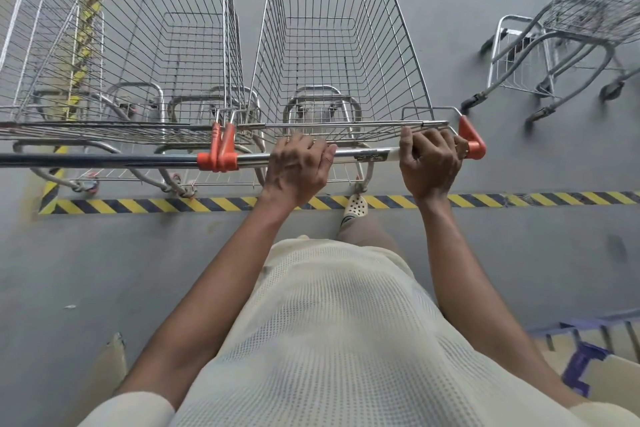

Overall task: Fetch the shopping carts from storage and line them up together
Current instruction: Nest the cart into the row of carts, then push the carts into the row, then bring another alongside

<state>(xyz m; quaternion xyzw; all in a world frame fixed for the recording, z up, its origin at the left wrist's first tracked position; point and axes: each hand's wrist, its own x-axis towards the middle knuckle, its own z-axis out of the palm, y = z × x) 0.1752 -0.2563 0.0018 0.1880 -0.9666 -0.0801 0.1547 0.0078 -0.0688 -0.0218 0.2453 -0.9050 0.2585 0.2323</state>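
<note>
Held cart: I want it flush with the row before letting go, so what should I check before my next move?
1. Grip: left hand and right hand both curl round the handle bar: ok.
2. Handle level with that of the neighbour cart, orange end caps side by side: ok.
3. Rear wheel just past the striped tape: ok.
4. Foot clearance: shoe lies right behind that wheel: not ok.
5. Front ends level: cut off at the frame's top: cannot tell.
6. Stray cart on the right stands apart from the row: not ok.
</note>
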